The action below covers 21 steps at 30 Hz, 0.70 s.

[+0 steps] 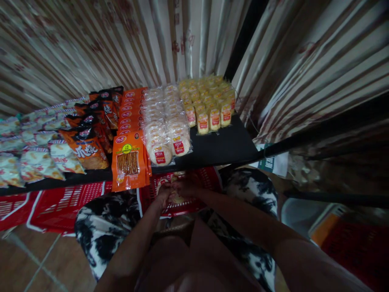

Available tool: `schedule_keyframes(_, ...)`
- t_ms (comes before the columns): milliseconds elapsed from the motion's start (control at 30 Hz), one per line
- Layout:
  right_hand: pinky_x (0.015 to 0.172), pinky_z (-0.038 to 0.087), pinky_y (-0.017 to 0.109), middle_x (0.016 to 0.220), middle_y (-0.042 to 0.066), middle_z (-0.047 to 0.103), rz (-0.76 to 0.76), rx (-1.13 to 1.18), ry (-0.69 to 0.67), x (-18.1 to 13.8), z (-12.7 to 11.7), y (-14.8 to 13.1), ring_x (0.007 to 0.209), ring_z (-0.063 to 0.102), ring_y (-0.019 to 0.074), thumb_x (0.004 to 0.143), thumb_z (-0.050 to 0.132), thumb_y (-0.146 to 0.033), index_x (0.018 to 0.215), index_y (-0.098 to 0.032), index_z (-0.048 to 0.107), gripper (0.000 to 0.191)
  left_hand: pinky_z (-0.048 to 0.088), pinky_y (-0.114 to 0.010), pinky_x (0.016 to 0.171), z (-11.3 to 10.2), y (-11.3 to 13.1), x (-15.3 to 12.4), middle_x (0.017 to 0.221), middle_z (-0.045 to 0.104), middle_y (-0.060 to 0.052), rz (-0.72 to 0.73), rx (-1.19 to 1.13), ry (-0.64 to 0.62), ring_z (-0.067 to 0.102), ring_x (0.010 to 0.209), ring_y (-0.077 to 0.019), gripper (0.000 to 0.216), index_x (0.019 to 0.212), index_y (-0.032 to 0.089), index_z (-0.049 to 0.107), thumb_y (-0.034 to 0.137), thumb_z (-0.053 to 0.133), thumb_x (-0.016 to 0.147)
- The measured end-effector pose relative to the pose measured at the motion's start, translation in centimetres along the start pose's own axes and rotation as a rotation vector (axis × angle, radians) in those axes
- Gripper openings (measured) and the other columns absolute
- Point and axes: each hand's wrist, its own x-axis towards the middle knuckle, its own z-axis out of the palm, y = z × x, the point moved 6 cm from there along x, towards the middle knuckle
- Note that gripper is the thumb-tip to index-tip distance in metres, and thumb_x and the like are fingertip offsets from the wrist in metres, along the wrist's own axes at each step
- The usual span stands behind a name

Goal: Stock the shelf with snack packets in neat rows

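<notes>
Both of my hands are down inside a red plastic basket (209, 178), below the front edge of the black shelf. My left hand (164, 193) is closed at the edge of a round wrapped rice cracker pack (162, 183). Close beside it, my right hand (186, 188) has curled fingers in shadow; what they grip is too dark to make out. Pale wrapped pieces (176, 198) lie under and between the hands. Directly above on the shelf stand two rows of clear-wrapped round rice crackers (159, 152) with red labels.
The black shelf (219, 146) also carries small yellow packs (214, 117), orange snack bags (126, 162), black-and-orange bags (85, 148) and white bags (41, 160). Another red basket (67, 207) sits at left. A pleated curtain (194, 40) hangs behind; dark frame bars (328, 127) cross at right.
</notes>
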Motion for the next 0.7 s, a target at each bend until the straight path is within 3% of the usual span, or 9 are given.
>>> schedule_keyframes(200,0.064,0.048,0.022,0.079,0.002,0.069,0.031,-0.103,0.014,-0.6,-0.8,-0.3,0.069,0.06,0.0132,0.062,0.051,-0.005,0.087,-0.016,0.067,0.031,0.045,-0.019,0.056,0.0,1.1,-1.5,0.063,0.061,0.003,0.033,0.027,0.025,0.058,0.058,-0.0099,0.021,0.068,0.018,0.057,-0.001,0.062,0.062)
schedule_keyframes(500,0.081,0.049,0.03,0.104,0.008,0.069,0.06,-0.288,0.132,-2.1,-3.7,-0.8,0.094,0.063,0.0215,0.065,0.048,-0.004,0.102,-0.017,0.067,0.044,0.046,-0.019,0.056,1.0,2.2,-3.7,0.065,0.06,0.002,0.038,-0.006,-0.018,0.057,0.056,-0.009,0.02,0.072,0.017,0.053,-0.001,0.053,0.062)
schedule_keyframes(700,0.088,0.046,0.033,0.105,0.007,0.068,0.009,-0.356,0.176,-2.8,-5.1,-1.4,0.1,0.061,0.0222,0.066,0.047,-0.004,0.1,-0.019,0.068,0.043,0.045,-0.018,0.052,1.0,2.5,-4.5,0.066,0.059,0.002,0.045,-0.039,-0.028,0.058,0.059,-0.011,0.025,0.077,0.018,0.052,0.0,0.05,0.059)
